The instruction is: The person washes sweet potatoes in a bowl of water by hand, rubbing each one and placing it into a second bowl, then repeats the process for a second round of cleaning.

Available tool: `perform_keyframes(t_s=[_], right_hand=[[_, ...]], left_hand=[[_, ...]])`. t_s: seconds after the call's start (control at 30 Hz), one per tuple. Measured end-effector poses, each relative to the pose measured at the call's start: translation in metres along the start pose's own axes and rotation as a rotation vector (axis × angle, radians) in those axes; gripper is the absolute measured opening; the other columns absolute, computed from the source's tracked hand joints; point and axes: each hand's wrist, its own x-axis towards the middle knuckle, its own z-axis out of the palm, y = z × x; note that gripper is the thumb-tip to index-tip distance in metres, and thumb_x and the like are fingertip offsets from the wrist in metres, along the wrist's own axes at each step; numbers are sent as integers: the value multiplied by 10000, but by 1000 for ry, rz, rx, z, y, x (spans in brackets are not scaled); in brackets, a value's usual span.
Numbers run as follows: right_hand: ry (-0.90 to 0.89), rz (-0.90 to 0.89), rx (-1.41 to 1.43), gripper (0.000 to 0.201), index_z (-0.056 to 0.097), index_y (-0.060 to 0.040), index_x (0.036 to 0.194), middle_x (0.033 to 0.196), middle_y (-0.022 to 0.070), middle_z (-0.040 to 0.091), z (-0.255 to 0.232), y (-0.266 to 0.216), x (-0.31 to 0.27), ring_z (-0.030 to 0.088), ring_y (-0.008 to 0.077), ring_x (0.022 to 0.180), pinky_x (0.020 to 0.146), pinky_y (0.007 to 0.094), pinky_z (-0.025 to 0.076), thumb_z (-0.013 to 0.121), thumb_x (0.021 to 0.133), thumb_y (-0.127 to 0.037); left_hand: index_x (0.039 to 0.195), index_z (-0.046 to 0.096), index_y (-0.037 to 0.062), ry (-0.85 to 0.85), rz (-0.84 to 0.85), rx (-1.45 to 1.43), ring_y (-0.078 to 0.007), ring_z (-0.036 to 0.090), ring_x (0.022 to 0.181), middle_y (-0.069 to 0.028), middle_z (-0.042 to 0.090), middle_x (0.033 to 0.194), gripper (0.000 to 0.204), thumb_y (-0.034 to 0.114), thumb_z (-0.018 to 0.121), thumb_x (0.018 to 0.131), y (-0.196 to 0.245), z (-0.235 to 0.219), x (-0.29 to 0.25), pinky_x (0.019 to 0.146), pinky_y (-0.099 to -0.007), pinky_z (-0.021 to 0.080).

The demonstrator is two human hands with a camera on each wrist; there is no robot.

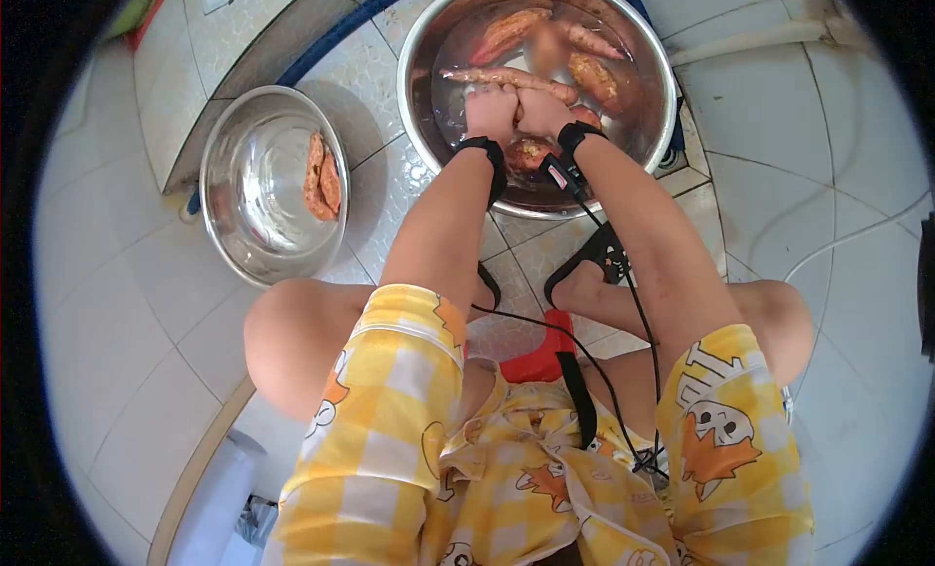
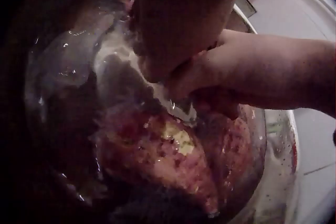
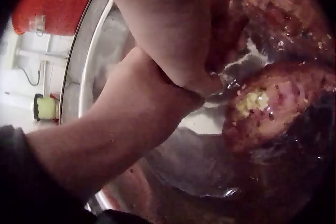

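Both hands are in a large metal basin (image 1: pixel 410 108) of cloudy water. The left hand (image 1: pixel 490 111) and right hand (image 1: pixel 543 112) are side by side with fingers curled at a long sweet potato (image 1: pixel 506 77); their fingertips are mostly hidden. In the left wrist view, the right hand (image 2: pixel 220 69) meets the left hand (image 2: pixel 184 19) at the water surface. A thick sweet potato (image 1: pixel 529 155) with yellowish patches lies nearer the body, just below the hands. Other sweet potatoes, such as a reddish one (image 1: pixel 511 34) and a patchy one (image 1: pixel 594 80), lie around them in the water.
A smaller metal basin (image 1: pixel 258 191) stands on the tiles at left, with two sweet potatoes (image 1: pixel 317 176) inside. A black cable (image 1: pixel 623 264) runs from the right wristband toward the lap. A pale pipe (image 1: pixel 750 42) crosses the floor at upper right. Black slippers (image 1: pixel 589 254) are below the large basin.
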Motion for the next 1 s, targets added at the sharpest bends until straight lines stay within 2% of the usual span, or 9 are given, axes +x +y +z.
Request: perform_keyframes(t_s=[0.1,0.23,0.37,0.47,0.6,0.7,0.73,0.83,1.0], right_hand=[[24,26,-146,167,576,-39,766,800,163,611,-10,-11,-11,586,327,788,695,417,458,600,619,-114],[65,-10,-222,188,537,-14,816,771,170,613,-7,-16,-14,598,311,766,655,402,469,567,661,-117],[87,-92,-290,211,481,11,860,723,170,612,1,-9,-12,608,312,716,596,394,479,527,696,-112],[56,-128,-366,197,516,19,873,768,179,623,-3,-10,-9,622,301,714,589,396,495,510,715,-100],[63,-135,-368,202,521,23,875,772,212,611,-6,-10,-7,618,321,716,585,419,493,502,716,-101],[64,-102,-346,183,539,12,861,807,193,610,-8,-12,-7,606,319,774,652,415,486,517,712,-92],[110,-92,-305,202,534,-5,863,836,205,602,-7,-12,-6,594,329,813,660,418,482,554,678,-84],[31,-4,-111,326,510,3,924,845,208,593,-4,-1,-4,565,372,812,700,435,454,589,630,-112],[-172,39,-4,253,588,1,817,827,219,591,-7,5,2,574,352,816,705,415,457,612,595,-118]], left_hand=[[903,571,77,-206,-22,-171,-284,600,854,-133,611,911,235,175,594,690,-3,-9,1,719,-392,485],[844,614,58,-301,6,-214,-306,608,819,-151,624,886,329,304,637,628,-6,-5,4,721,-408,495],[858,611,56,-302,106,-249,-326,604,802,-176,621,849,372,335,637,613,-10,-3,9,711,-406,494],[858,608,44,-251,92,-287,-330,604,793,-183,621,834,386,339,633,612,-13,12,12,715,-410,491],[898,597,94,-323,70,-261,-301,604,836,-141,628,874,334,299,604,634,-11,-12,8,726,-405,492],[808,640,88,-302,1,-300,-291,611,819,-140,632,853,268,263,622,606,-12,-7,4,725,-404,495],[909,614,51,-306,-45,-270,-305,597,861,-171,611,929,329,257,625,653,-11,0,4,745,-401,487],[950,589,69,-153,-49,-136,-305,575,909,-151,588,989,309,201,617,672,0,9,8,763,-396,471],[951,589,73,-130,-115,-97,-303,570,927,-133,595,976,282,199,601,700,11,12,-2,798,-398,450]])
